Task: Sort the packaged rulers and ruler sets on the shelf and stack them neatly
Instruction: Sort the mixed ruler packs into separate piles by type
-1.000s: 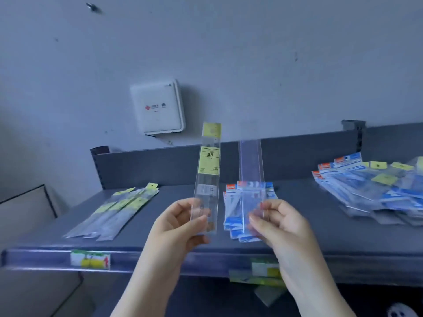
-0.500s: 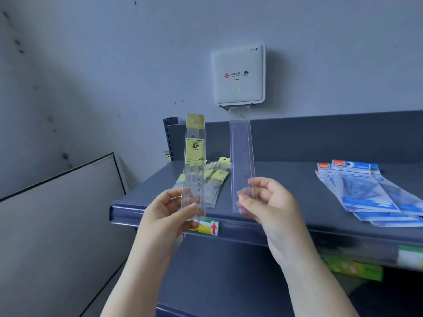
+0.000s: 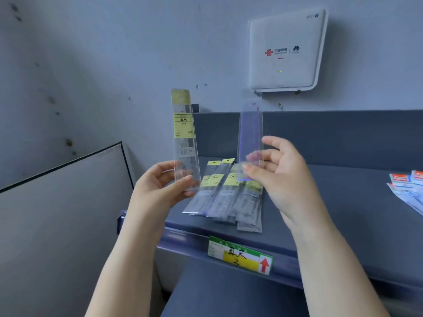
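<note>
We hold two packaged rulers upright above the shelf point(image 3: 343, 202): the left hand point(image 3: 160, 186) pinches the yellow-labelled ruler point(image 3: 185, 143) by its lower end, and the right hand point(image 3: 274, 172) pinches the plain clear ruler point(image 3: 250, 138) likewise. Both are thin, flat, glossy plastic sleeves. We judge this the sorting step; next, lay each flat and aligned on the matching ruler pile point(image 3: 226, 197) directly below. Blue-and-red ruler sets point(image 3: 409, 191) lie well apart, at right.
</note>
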Motion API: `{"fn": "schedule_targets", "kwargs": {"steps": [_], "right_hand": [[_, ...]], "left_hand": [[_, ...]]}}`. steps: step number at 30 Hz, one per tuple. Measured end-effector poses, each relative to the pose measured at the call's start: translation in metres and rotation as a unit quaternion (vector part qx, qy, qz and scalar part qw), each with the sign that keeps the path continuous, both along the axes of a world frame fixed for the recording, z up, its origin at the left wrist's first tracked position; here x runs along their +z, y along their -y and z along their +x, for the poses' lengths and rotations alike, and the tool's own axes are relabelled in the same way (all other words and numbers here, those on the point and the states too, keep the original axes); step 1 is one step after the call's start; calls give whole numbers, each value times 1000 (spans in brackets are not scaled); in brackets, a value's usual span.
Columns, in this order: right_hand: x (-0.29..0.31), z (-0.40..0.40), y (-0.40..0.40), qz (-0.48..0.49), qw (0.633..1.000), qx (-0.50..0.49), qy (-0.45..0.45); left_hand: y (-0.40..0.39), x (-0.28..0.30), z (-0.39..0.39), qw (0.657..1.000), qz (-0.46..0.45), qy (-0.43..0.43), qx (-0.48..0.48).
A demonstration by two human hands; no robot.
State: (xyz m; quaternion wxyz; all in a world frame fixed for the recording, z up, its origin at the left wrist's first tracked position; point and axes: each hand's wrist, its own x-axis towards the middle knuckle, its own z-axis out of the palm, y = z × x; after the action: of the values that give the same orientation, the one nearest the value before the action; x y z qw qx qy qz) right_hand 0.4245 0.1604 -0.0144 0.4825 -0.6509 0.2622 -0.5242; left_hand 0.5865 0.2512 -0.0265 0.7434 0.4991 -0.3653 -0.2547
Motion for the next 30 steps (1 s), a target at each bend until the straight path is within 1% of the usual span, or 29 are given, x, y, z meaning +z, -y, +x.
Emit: {"fn": "schedule_targets", "kwargs": {"steps": [3,6,8,9,11,12,13,14,15,16,17,19,21,27,30], "right_hand": [[3,16,4,-6,1000,-18,-24],[0,28,10,20,992,-38,-117],[-4,31,11,37,980,-79,-180],[-5,31,9,44,975,-107,-190],[-5,32,2,48,971,-148,-180],[-5,34,-3,49,970,-161,-176],[-5,36,-7,51,968,-173,-172],[-6,38,-11,54,967,-185,-169],[-7,40,-16,54,964,-199,-168],[-9,42,-20,52,960,-214,-171],[-11,43,-23,49,955,-230,-178],[-15,44,-28,37,945,-263,-193],[-18,41,-34,14,926,-296,-235],[-16,7,-46,-73,836,-362,-406],[-9,-22,-45,-99,785,-383,-476]], "left_hand": [[10,-1,16,1000,-9,-5,-27],[20,-2,31,997,-3,-13,-74],[28,-2,40,993,12,-16,-119],[33,-2,44,989,23,-16,-145],[43,-3,47,979,65,3,-195],[49,-5,48,972,103,46,-204],[54,-9,48,960,151,132,-196],[58,-13,48,938,190,234,-170],[60,-17,48,917,206,316,-132],[60,-19,49,904,201,366,-98],[58,-20,50,899,186,389,-83],[55,-20,52,889,160,420,-85],[54,-18,50,867,146,466,-95],[57,-13,8,790,115,596,-82],[62,-10,-34,769,76,630,-78]]}}
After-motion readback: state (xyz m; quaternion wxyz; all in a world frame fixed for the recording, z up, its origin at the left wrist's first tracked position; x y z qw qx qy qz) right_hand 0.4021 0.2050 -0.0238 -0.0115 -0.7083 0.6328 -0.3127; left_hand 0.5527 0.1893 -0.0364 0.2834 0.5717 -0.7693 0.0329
